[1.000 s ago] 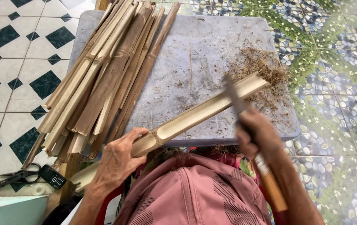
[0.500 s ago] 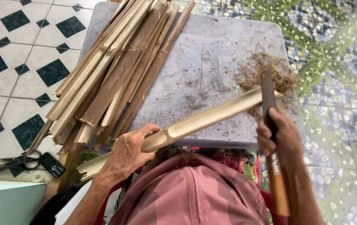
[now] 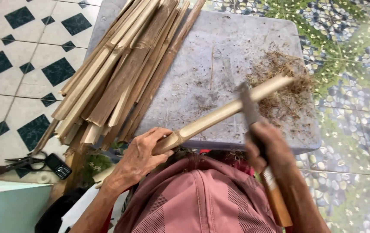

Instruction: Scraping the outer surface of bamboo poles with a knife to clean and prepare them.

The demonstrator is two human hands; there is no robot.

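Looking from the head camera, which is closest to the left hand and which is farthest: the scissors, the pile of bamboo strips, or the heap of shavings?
From the left hand:
1. Pile of bamboo strips, just above it on the grey board's left side.
2. Scissors, on the floor to the left.
3. Heap of shavings, far right on the board.

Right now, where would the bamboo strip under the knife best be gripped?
At its near, thicker node end, from the left side, where the left hand already clasps the bamboo strip. The far end lies on the grey table, and the knife works mid-length.
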